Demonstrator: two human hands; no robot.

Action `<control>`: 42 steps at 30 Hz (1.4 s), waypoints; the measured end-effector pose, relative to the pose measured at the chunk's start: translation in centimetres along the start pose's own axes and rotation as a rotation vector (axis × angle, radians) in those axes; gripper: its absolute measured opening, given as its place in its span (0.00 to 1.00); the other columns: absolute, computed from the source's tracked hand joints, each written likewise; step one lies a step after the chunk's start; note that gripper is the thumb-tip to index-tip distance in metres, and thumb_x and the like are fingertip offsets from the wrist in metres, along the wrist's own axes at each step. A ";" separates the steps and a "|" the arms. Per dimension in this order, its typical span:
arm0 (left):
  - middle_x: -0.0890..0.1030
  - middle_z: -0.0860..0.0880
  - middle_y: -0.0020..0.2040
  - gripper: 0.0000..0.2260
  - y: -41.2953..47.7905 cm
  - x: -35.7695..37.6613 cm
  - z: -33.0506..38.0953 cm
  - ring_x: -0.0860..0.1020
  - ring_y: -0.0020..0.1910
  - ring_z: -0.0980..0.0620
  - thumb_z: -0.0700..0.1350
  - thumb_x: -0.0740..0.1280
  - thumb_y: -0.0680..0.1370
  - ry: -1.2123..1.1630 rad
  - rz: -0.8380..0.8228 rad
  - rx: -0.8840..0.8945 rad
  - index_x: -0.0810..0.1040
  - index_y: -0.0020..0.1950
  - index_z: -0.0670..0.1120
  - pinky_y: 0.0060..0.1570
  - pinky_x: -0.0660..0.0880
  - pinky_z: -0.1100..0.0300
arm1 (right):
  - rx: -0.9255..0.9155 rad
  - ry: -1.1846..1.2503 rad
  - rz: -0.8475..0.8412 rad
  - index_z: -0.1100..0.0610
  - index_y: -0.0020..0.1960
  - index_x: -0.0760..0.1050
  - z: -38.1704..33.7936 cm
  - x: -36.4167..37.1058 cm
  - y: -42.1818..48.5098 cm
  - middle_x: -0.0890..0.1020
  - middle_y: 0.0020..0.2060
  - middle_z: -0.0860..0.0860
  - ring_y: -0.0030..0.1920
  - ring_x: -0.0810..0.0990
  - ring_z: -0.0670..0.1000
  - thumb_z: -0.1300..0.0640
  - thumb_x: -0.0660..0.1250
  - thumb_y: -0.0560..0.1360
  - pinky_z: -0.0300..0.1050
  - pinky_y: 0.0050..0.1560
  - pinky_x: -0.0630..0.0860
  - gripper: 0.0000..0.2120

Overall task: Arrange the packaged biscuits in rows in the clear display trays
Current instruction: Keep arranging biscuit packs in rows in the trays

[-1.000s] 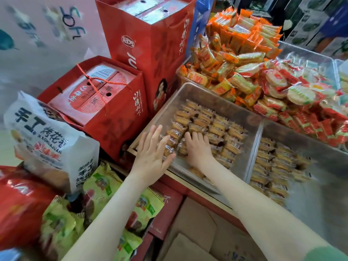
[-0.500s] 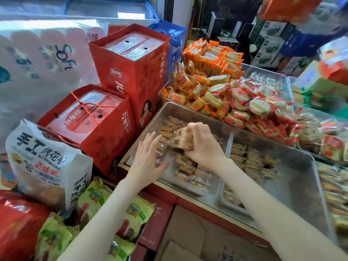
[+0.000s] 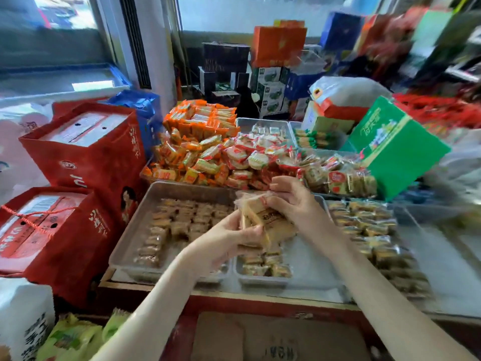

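1. Both hands meet above the trays. The left hand [image 3: 223, 243] cups the stack of packaged biscuits [image 3: 270, 222] from below, fingers curled round it, while the right hand [image 3: 291, 204] pinches its upper end between thumb and fingers
2. The stack is held in the air, clear of the counter [image 3: 260, 295], roughly over the seam between the left tray [image 3: 122, 251] and the neighbouring tray [image 3: 312, 256]. The view is blurred, so the stack is perhaps a handful of packets
3. The left tray holds rows of biscuits [image 3: 182, 222] over much of its floor. The neighbouring tray shows a short run near its front edge with bare floor beside it
4. The step in hand looks like squaring up a gathered handful before laying it down
5. The next move calls for lowering the stack into a gap, with packets facing alike and edge to edge with the existing row, then releasing without nudging the neighbours
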State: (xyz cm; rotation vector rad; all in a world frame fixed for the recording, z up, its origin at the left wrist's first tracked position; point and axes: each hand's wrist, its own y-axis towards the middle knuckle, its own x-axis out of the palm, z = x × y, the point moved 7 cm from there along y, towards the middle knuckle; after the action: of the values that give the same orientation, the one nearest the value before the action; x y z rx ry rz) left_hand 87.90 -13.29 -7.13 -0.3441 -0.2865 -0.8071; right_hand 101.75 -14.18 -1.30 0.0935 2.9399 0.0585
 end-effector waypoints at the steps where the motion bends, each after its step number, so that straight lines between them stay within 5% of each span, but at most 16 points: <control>1: 0.83 0.45 0.54 0.33 0.5 1.1 -0.5 0.83 0.49 0.51 0.52 0.79 0.65 -0.001 0.038 0.002 0.72 0.65 0.44 0.45 0.80 0.59 | 0.028 -0.053 0.105 0.46 0.60 0.72 0.7 -1.1 -0.7 0.80 0.55 0.44 0.57 0.79 0.44 0.41 0.71 0.67 0.40 0.56 0.77 0.23; 4: 0.82 0.42 0.58 0.28 1.8 3.8 -1.6 0.83 0.53 0.47 0.45 0.74 0.67 0.051 0.127 0.002 0.71 0.65 0.44 0.52 0.80 0.56 | 0.058 -0.308 0.353 0.47 0.61 0.72 2.4 -4.1 -3.3 0.77 0.55 0.46 0.54 0.77 0.42 0.42 0.66 0.75 0.35 0.49 0.75 0.18; 7: 0.81 0.39 0.58 0.32 2.6 5.6 -2.2 0.82 0.55 0.43 0.43 0.77 0.65 0.081 0.178 -0.010 0.70 0.66 0.43 0.58 0.79 0.51 | -0.036 -0.553 0.394 0.50 0.64 0.72 1.9 -5.2 -5.3 0.74 0.52 0.44 0.55 0.76 0.45 0.43 0.60 0.79 0.30 0.50 0.71 0.18; 12: 0.82 0.42 0.56 0.24 3.2 7.3 -2.7 0.83 0.54 0.46 0.43 0.78 0.70 0.283 0.210 -0.024 0.72 0.62 0.45 0.56 0.80 0.50 | 0.030 -0.491 0.144 0.49 0.68 0.67 2.3 -5.2 -7.5 0.76 0.56 0.43 0.55 0.74 0.42 0.40 0.67 0.74 0.29 0.51 0.70 0.26; 16: 0.84 0.46 0.54 0.18 2.0 7.5 -3.3 0.83 0.53 0.49 0.44 0.74 0.75 0.279 0.190 -0.039 0.73 0.62 0.47 0.56 0.80 0.52 | 0.043 -0.406 0.214 0.47 0.64 0.67 2.5 -6.3 -8.3 0.77 0.52 0.43 0.49 0.75 0.39 0.48 0.72 0.74 0.22 0.44 0.70 0.22; 19: 0.85 0.47 0.54 0.15 0.8 6.6 -3.1 0.82 0.55 0.48 0.39 0.70 0.77 0.178 0.221 0.021 0.75 0.62 0.47 0.58 0.77 0.53 | -0.014 -0.268 0.294 0.47 0.62 0.67 3.0 -6.7 -8.8 0.77 0.54 0.45 0.54 0.77 0.42 0.50 0.72 0.74 0.28 0.49 0.73 0.21; 24: 0.85 0.52 0.48 0.19 -1.6 4.3 -1.9 0.82 0.50 0.51 0.33 0.75 0.70 0.309 0.428 0.308 0.80 0.52 0.55 0.45 0.77 0.62 | -0.408 -0.527 0.332 0.57 0.64 0.70 1.3 -6.2 -9.5 0.69 0.57 0.46 0.59 0.66 0.44 0.54 0.75 0.70 0.25 0.61 0.59 0.26; 26: 0.82 0.56 0.53 0.22 -3.3 3.9 -0.1 0.79 0.55 0.55 0.35 0.75 0.69 0.691 0.536 0.561 0.78 0.52 0.61 0.51 0.75 0.56 | -0.499 -0.501 0.308 0.56 0.65 0.69 0.9 -6.2 -9.8 0.71 0.59 0.46 0.61 0.69 0.45 0.54 0.74 0.71 0.32 0.63 0.65 0.26; 28: 0.78 0.58 0.60 0.21 -5.0 4.8 1.0 0.75 0.61 0.57 0.38 0.74 0.70 1.108 0.520 0.904 0.76 0.58 0.55 0.60 0.71 0.51 | -0.592 -0.495 0.286 0.52 0.66 0.67 0.3 -5.8 -10.3 0.69 0.63 0.41 0.65 0.69 0.44 0.57 0.73 0.72 0.41 0.66 0.68 0.26; 31: 0.78 0.50 0.62 0.09 -6.9 6.2 1.2 0.75 0.64 0.48 0.39 0.63 0.81 1.388 0.425 1.211 0.75 0.60 0.46 0.66 0.69 0.49 | -0.711 -0.456 0.255 0.54 0.65 0.67 -0.4 -5.2 -11.1 0.69 0.66 0.44 0.71 0.66 0.43 0.51 0.69 0.76 0.44 0.71 0.66 0.21; 33: 0.80 0.47 0.61 0.10 -7.8 6.7 1.3 0.75 0.64 0.48 0.42 0.56 0.84 1.484 0.412 1.280 0.75 0.60 0.46 0.67 0.68 0.51 | -0.693 -0.375 0.218 0.53 0.65 0.68 -0.2 -4.8 -11.3 0.69 0.67 0.44 0.72 0.67 0.47 0.51 0.70 0.75 0.50 0.70 0.68 0.22; 36: 0.79 0.51 0.59 0.10 -7.8 6.7 1.0 0.75 0.62 0.52 0.40 0.61 0.80 1.439 0.403 1.142 0.74 0.61 0.47 0.66 0.67 0.58 | -0.475 -0.154 0.183 0.46 0.65 0.67 0.2 -4.2 -11.4 0.73 0.62 0.40 0.64 0.75 0.49 0.57 0.74 0.72 0.53 0.63 0.75 0.26; 39: 0.80 0.57 0.51 0.15 -7.4 4.5 0.9 0.78 0.47 0.58 0.46 0.73 0.74 1.059 0.643 0.694 0.76 0.58 0.47 0.50 0.72 0.71 | -0.264 -0.031 0.230 0.46 0.68 0.63 0.5 -4.2 -11.2 0.76 0.49 0.48 0.49 0.80 0.45 0.65 0.75 0.69 0.41 0.54 0.78 0.35; 42: 0.84 0.54 0.50 0.12 -6.1 1.9 -1.6 0.81 0.49 0.55 0.45 0.73 0.75 0.540 0.721 0.189 0.78 0.57 0.49 0.53 0.79 0.58 | -0.077 0.026 0.127 0.44 0.63 0.70 1.2 -3.8 -10.7 0.78 0.46 0.51 0.49 0.81 0.50 0.55 0.76 0.69 0.40 0.47 0.79 0.26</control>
State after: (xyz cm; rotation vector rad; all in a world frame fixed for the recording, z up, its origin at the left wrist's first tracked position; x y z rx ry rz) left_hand 84.78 -19.05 -6.72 -0.0270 0.2644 -0.1368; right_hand 105.06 -25.07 -2.23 0.2700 2.9495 0.1929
